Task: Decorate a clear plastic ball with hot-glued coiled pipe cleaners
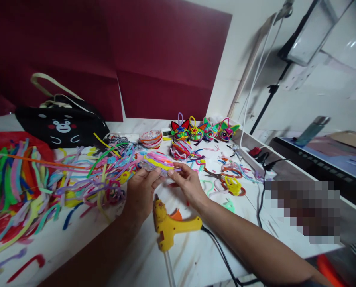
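Observation:
Both my hands are closed on a rounded, clear-looking piece (158,161) striped with pink, yellow and purple pipe cleaners. My left hand (142,189) grips its near left side, thumb on top. My right hand (188,181) pinches its right end, where a purple strand shows between the fingertips. The underside of the piece is hidden. Just below my hands lies a yellow hot glue gun (163,225), a clear glue stick poking from its back. To the left spreads a heap of loose pipe cleaners (91,187) in many colours.
Behind are finished cat-faced ornaments (195,131) and two striped pipe-cleaner balls (150,138). Orange-handled scissors (216,175) lie to the right. A power strip (257,155) and the glue gun's black cable (219,243) run along the right. A black bag (62,127) stands back left.

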`<state>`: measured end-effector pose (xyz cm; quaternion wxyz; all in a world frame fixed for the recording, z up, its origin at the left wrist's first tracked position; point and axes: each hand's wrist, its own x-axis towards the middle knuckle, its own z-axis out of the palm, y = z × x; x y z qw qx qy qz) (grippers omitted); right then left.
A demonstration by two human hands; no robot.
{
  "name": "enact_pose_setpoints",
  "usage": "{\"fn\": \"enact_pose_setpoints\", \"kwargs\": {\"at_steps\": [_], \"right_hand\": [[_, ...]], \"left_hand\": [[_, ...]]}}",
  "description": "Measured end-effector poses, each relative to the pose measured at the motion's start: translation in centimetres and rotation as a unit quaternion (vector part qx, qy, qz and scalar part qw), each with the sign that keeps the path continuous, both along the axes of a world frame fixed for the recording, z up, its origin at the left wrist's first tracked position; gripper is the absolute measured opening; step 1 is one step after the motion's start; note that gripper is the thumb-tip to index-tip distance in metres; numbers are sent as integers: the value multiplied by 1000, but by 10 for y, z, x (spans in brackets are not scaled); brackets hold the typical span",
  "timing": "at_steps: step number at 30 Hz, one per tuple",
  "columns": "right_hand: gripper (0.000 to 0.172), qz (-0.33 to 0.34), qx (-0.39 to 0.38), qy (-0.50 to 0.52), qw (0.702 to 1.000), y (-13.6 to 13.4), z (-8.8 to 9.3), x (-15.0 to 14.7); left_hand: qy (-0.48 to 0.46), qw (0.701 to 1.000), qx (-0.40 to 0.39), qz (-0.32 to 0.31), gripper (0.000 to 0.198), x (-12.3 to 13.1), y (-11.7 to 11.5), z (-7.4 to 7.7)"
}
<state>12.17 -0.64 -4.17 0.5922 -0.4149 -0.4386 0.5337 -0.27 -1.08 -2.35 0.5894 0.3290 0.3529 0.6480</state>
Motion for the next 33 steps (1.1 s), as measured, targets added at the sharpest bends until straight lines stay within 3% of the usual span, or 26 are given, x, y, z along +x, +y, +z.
{"fn": "enact_pose_setpoints", "kwargs": {"at_steps": [23,33], "right_hand": [[44,-71,25,-30,997,0,-1,-2],[44,-70,22,-41,997,-3,-1,-6]], "left_hand": [[-44,999,-3,-22,17,0,2,-3],[-8,1000,20,-20,23,5,-2,-6]]}}
